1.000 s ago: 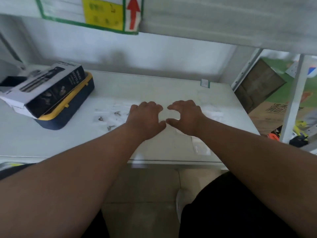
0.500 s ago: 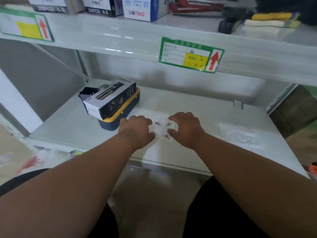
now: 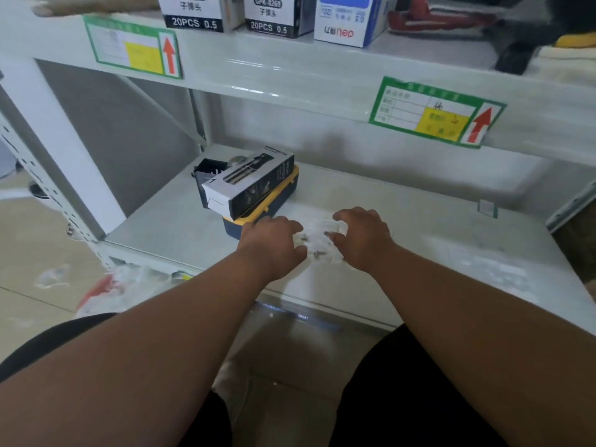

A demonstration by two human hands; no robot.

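Curled fingers of the left hand (image 3: 274, 245) and right hand (image 3: 362, 241) are pinching a clear bag (image 3: 322, 230) of screws (image 3: 317, 252) near the shelf's (image 3: 435, 240) front edge, risking a tear and a spill.

Clear bag (image 3: 317, 235), yellow-and-navy case (image 3: 264, 209)

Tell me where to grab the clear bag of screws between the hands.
Pinch the clear bag at its side edges, one hand from each side: it lies flat on the shelf, screws in its middle, left hand and right hand flanking it.
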